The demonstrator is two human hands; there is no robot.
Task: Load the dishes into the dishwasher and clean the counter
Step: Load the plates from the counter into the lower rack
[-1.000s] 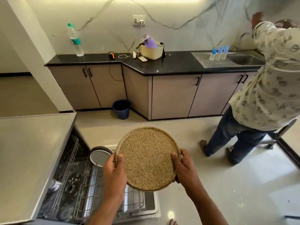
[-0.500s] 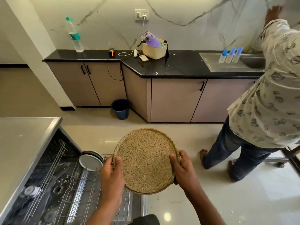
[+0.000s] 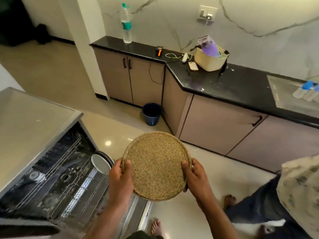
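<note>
Swinging left since a second ago, the view now takes in more of the open dishwasher (image 3: 57, 183), while the plate (image 3: 156, 165) stays level between both hands, over the floor just right of the pulled-out rack (image 3: 81, 190). Left hand (image 3: 120, 177) and right hand (image 3: 194, 176) grip opposite edges, thumbs lying on the speckled face and fingers curled beneath the rim. One pale dish (image 3: 100, 163) already stands on edge in the rack.

Rigid and shallow, the plate looks fairly light but likely breakable; its matte, grainy finish should give a sure hold. Taking it by the rim, as here, seems soundest, and it will probably need tipping on edge to slide between the rack's wires.

Across the room, a black counter (image 3: 229, 83) flecked with pale crumbs carries a water bottle (image 3: 126, 23), a phone (image 3: 193, 66) and a cream basket (image 3: 211, 60) holding a purple container. Small blue-capped bottles (image 3: 307, 91) stand beside the sink. A dark bucket (image 3: 151, 113) sits on the glossy tiled floor below the cabinets, and a second person (image 3: 293, 195) stands at far right, only partly in view.
</note>
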